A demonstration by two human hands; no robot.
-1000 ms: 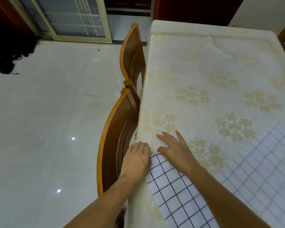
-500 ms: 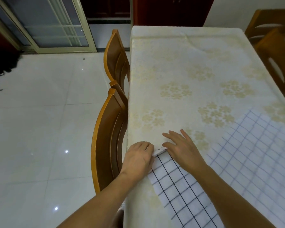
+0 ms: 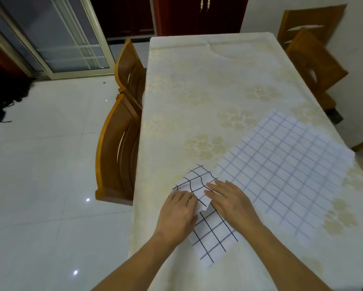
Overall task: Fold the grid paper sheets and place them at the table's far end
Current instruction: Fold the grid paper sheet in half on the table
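So the left hand point(image 3: 179, 214) was curled round the lifted corner of a white paper sheet with a bold black grid point(image 3: 199, 185), while the right hand point(image 3: 229, 201) was laid flat on it, fingers straight. The sheet was spread over the near end of a cream floral-clothed table point(image 3: 208, 80), with two curved wooden chairs point(image 3: 115, 152) tucked beside it.

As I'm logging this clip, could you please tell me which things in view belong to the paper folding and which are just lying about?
Part of the job:
- grid paper, corner being turned over
- left hand, gripping the lifted corner
- right hand, flat on the paper
- table, far end bare

Just there:
- chairs
- sliding door
- cabinet
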